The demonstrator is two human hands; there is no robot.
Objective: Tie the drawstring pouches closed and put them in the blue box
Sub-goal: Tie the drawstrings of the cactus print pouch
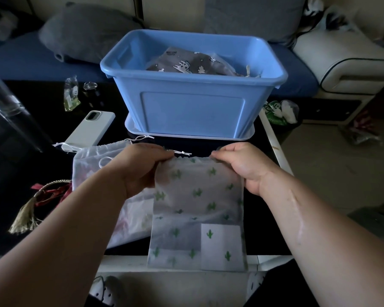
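On the dark table (231, 149), near its front edge, the left hand (140, 169) and right hand (242, 167) pinch the cactus pouch's (197, 213) top corners, likely to pull its mouth closed before it goes in the blue box (193, 111).

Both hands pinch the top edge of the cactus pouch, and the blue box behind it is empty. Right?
Not empty: the head view shows a grey patterned pouch lying in the blue box. The rest holds: the left hand and right hand both pinch the top edge of the cactus pouch.
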